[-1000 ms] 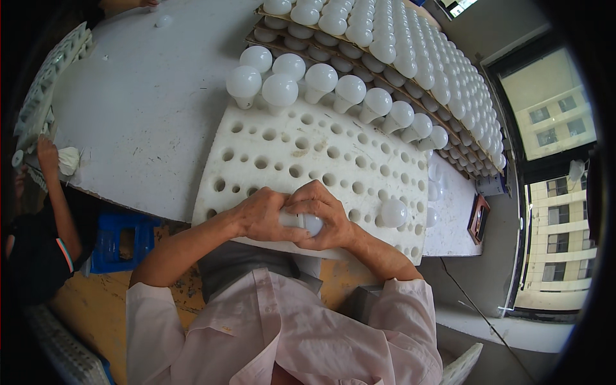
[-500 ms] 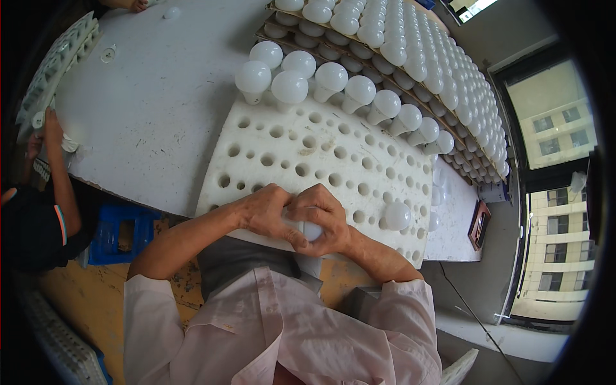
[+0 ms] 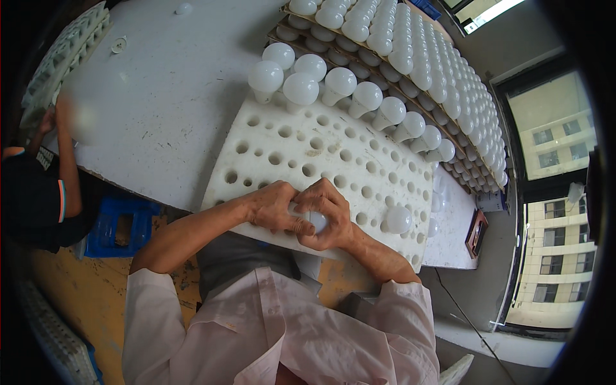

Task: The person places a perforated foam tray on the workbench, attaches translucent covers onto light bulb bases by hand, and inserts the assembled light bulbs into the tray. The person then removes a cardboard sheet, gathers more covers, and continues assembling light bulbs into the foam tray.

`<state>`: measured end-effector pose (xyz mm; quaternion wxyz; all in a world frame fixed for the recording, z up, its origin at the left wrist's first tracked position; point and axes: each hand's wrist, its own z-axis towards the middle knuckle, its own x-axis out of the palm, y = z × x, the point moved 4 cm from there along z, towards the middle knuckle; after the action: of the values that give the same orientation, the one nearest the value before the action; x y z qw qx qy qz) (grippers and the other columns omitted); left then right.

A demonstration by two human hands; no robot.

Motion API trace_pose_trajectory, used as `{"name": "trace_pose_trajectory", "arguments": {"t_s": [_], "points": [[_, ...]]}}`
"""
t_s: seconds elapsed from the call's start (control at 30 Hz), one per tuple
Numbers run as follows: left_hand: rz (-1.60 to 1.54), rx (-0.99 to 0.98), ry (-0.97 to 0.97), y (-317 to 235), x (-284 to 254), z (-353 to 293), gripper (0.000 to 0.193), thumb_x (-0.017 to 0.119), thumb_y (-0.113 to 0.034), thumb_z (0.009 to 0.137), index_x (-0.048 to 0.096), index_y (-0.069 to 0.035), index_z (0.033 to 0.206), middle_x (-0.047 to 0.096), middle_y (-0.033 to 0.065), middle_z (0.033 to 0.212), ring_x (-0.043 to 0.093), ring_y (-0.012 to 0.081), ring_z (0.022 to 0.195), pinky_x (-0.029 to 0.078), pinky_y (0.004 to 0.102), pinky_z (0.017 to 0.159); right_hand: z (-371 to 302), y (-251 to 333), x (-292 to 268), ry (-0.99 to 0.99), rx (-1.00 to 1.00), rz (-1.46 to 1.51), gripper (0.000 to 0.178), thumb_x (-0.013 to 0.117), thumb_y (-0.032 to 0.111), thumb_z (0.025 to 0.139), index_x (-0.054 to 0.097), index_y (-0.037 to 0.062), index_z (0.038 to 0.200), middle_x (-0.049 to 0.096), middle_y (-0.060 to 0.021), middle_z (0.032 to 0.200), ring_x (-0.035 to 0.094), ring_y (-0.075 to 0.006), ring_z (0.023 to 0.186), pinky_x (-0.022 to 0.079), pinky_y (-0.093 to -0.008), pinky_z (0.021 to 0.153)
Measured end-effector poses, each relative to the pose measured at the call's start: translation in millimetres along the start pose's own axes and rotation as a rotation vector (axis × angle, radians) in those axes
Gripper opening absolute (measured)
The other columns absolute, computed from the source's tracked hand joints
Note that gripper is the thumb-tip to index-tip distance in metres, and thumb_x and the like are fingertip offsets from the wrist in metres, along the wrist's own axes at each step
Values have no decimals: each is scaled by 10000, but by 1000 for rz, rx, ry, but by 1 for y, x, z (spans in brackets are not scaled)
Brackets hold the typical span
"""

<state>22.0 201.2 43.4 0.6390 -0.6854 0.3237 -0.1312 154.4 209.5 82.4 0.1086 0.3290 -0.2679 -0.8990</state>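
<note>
Close to my body, over the near edge of a white foam tray (image 3: 296,149) with rows of round holes, both hands are closed round one white light bulb (image 3: 318,222). My left hand (image 3: 274,208) grips it from the left, its thumb reaching across toward the right hand. The fingers of my right hand (image 3: 328,215) curl over it from the other side. Part of its pale rounded surface shows between them; the rest is hidden. A single bulb (image 3: 399,219) stands on the tray to the right of my hands. More bulbs (image 3: 367,97) line the tray's far edge, domes up.
Stacked trays full of bulbs (image 3: 420,74) rise at the back right. On the left, a co-worker's hand (image 3: 49,119) is near upright foam trays (image 3: 64,54). A blue crate (image 3: 109,247) sits below the table (image 3: 167,115). A small round part (image 3: 119,45) lies on the tabletop.
The whole view has shifted slightly. My hands stay closed on the bulb, their fingers only a little rearranged. The co-worker's hand has moved and one part there is blurred.
</note>
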Motion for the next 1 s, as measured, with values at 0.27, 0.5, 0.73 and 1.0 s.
{"name": "trace_pose_trajectory", "arguments": {"t_s": [0.27, 0.5, 0.73, 1.0], "points": [[-13, -64, 45, 0, -5, 2, 741, 667, -692, 678, 620, 45, 748, 625, 106, 608, 606, 149, 468, 461, 262, 381, 3, -11, -11, 147, 176, 35, 618, 740, 84, 595, 532, 38, 1175, 517, -145, 1145, 505, -247, 984, 446, -359, 836], [-899, -105, 107, 16, -17, 6, 789, 195, -676, 902, 513, 23, 1082, 658, 213, 764, 610, 170, 428, 410, 220, 272, -1, -27, -5, 6, 506, 371, 894, 785, 139, 703, 239, 50, 1405, 394, -146, 1319, 412, -267, 1248, 333, -400, 1053], [-1077, -37, 92, 26, -15, 14, 831, 269, -697, 880, 440, 42, 1220, 641, 244, 945, 678, 236, 711, 468, 234, 405, 40, -38, -54, -242, 515, 65, 741, 795, 120, 666, 421, 48, 1302, 474, -118, 1221, 505, -245, 1146, 467, -395, 930], [-828, -128, -29, 32, -15, 12, 654, 407, -487, 952, 392, 99, 1244, 608, 285, 1045, 682, 260, 671, 482, 235, 385, 89, -87, -67, -132, 283, -600, 722, 795, 153, 640, 473, 66, 1279, 501, -188, 1213, 482, -364, 1110, 419, -446, 945]]}}
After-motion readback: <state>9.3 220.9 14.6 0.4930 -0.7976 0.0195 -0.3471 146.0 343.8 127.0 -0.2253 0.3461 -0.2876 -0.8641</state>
